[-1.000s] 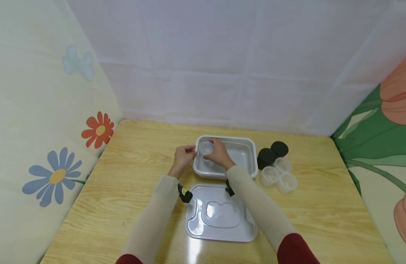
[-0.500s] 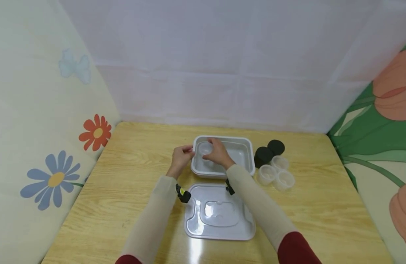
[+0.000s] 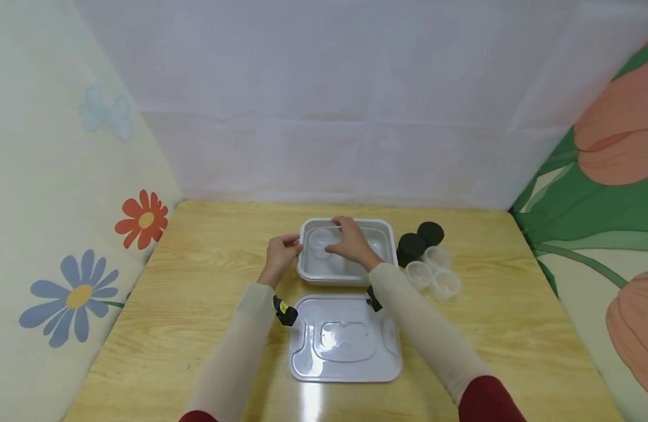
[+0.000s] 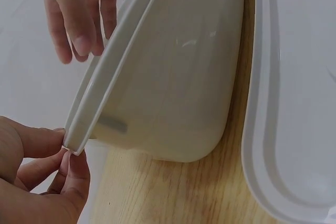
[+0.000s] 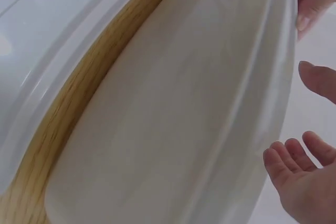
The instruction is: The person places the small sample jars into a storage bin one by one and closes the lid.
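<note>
**A:** so what's each hand doing here?

**B:** The left hand [image 3: 279, 251] pinches the rim at the left end of the white rectangular plastic container [image 3: 382, 231]. The left wrist view shows it best: thumb and forefinger clamp the lip right at the corner [image 4: 71, 148]. The container sits flat on the light wooden table [image 3: 208, 275].

**A:** and the right?

**B:** The right hand [image 3: 350, 243] hovers over the inside of the container, just across the rim from the pinch. Its fingers are relaxed and slightly spread [image 5: 294, 166], not clamped on anything as far as I can tell. There's a small clear round plastic cup [image 3: 320, 240] inside the container, right under those fingertips. Can't tell whether they actually touch it.

**A:** what else is around?

**B:** Just this side of both wrists lies the flat clear rectangular plastic lid [image 3: 345, 343]. Out past the right hand, beside the container's far end, three more small clear cups [image 3: 432, 272] stand clustered with two round black lids [image 3: 419, 240].
</note>
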Demonstrator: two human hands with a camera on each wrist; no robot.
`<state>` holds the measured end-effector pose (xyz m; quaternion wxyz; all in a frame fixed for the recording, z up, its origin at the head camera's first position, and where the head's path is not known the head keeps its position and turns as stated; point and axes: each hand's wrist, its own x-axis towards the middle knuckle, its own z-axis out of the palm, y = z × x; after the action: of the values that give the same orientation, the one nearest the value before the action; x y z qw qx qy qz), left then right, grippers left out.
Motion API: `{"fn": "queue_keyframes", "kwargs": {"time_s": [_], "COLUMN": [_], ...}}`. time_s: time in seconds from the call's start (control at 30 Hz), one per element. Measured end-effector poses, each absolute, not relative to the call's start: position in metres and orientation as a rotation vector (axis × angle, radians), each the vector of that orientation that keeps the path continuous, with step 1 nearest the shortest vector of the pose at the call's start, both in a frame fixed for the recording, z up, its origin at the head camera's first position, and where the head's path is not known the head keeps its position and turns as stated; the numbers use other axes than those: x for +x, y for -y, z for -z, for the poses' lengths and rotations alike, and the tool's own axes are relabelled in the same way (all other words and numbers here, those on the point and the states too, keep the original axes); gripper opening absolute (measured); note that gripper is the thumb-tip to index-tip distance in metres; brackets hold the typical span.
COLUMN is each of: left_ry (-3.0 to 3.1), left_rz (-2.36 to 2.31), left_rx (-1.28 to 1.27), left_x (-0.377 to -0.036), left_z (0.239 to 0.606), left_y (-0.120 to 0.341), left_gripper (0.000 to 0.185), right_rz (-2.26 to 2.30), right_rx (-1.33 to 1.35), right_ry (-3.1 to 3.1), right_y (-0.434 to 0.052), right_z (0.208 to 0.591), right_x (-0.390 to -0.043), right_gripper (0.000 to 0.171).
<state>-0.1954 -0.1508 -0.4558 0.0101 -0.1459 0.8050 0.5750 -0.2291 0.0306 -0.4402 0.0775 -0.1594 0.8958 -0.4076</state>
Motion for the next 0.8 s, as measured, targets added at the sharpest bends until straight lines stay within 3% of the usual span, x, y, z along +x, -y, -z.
{"fn": "queue_keyframes", "kwargs": {"time_s": [0.8], "left_ry": [-2.535], "left_rz": [-1.781], "left_rx": [-0.407], "left_x": [-0.197], "left_z": [0.459], "left_y": [0.151], "left_gripper": [0.030], "right_rz": [1.309], "right_rx": [-0.483], "right_ry": [-2.605], "right_y": [-0.097], "right_z": [0.416], "right_x": [-0.195], "right_gripper": [0.069]}}
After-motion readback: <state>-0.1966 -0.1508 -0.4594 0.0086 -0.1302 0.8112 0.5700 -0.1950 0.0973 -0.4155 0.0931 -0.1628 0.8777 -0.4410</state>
